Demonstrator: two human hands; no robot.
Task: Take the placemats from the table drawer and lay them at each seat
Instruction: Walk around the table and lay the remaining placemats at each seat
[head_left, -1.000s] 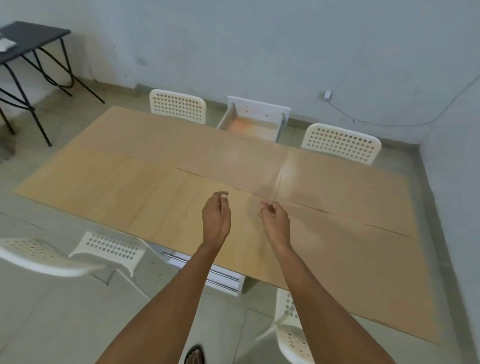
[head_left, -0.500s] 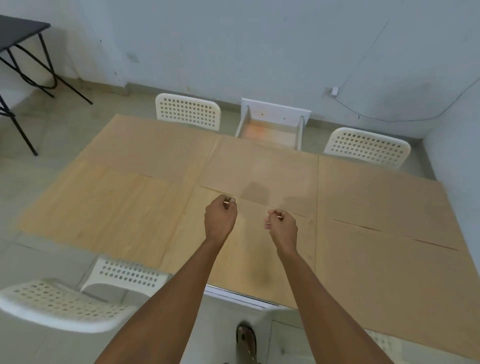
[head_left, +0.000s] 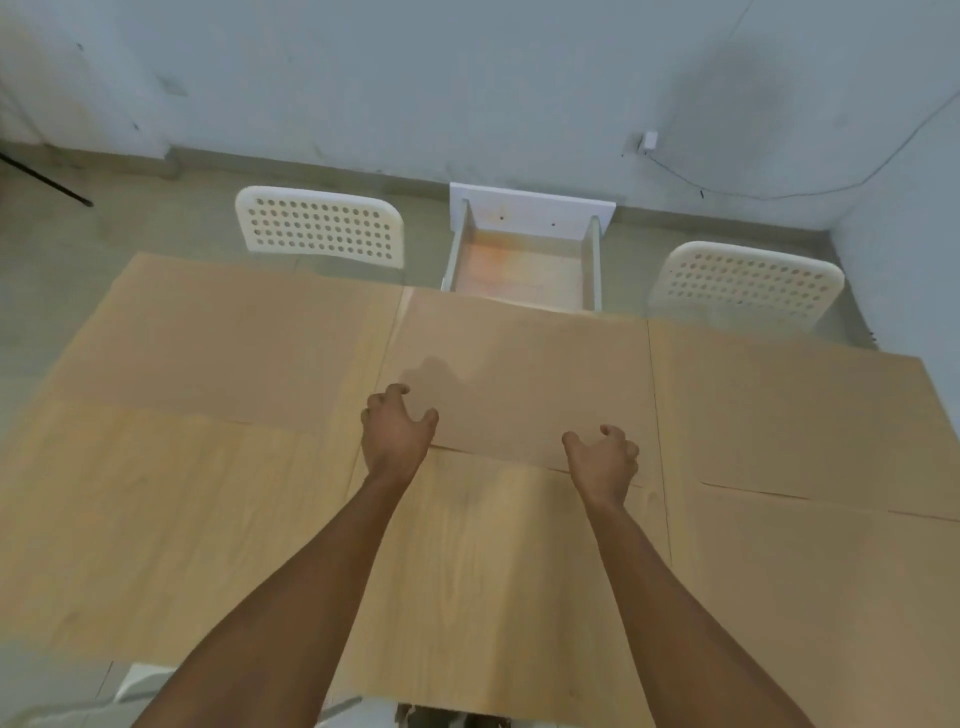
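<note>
Several large wood-patterned placemats cover the table edge to edge; one lies at the far middle (head_left: 519, 374) and another at the near middle (head_left: 493, 571). My left hand (head_left: 397, 431) hovers over the far middle mat's left near corner, fingers spread and loosely curled, holding nothing. My right hand (head_left: 602, 457) is in the same pose over that mat's near edge, also holding nothing. Past the table's far edge, the white table drawer (head_left: 530, 210) stands pulled out, and its visible bottom is bare.
Two white perforated chairs stand at the far side, one left of the drawer (head_left: 319, 226) and one right of it (head_left: 743, 283). Part of another white chair (head_left: 140, 686) shows at the near left. A grey wall and a cable (head_left: 779, 195) lie behind.
Both hands have moved forward and apart, and their pinched fingers have spread. The view has shifted closer over the table's middle.
</note>
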